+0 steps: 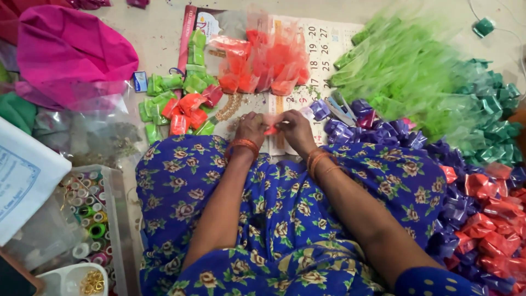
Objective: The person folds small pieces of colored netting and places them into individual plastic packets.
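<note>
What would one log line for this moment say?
left hand + right hand: pinch small red packet | scissors beside | purple packets right

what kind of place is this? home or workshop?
Likely a home floor workspace for craft piecework: both hands fold a red foil piece over a wall calendar, beside purple foil piles and a thread-spool box.

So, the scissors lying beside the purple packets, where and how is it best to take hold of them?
Probably by the handles of the scissors, coming from above: they lie flat on the calendar sheet, and purple packets crowd their right side.
</note>
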